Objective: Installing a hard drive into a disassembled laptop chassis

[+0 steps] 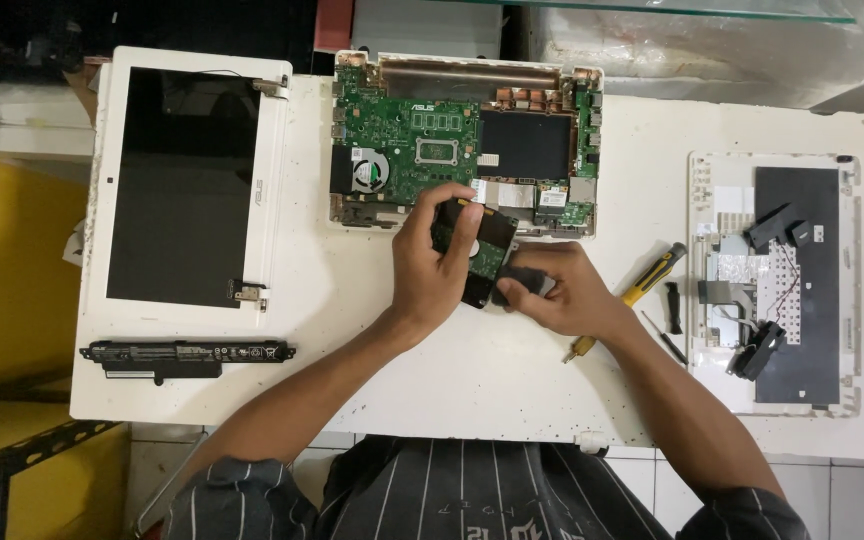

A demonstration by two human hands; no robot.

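White table [512, 380] carries parts spread flat, each apart, easy to reach. Opened laptop base [462, 140] at far side, board exposed. Hard drive [477, 250] lifted just before it: left hand [432, 265] clasps it, right hand [562, 290] pinches its dark end piece. Yellow screwdriver [642, 290] lies beside right wrist.

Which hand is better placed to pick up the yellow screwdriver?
The right hand, probably. The screwdriver lies on the white table just beside that wrist, while the left hand sits farther off, wrapped over the hard drive. The right fingers are busy at the drive's edge, though.
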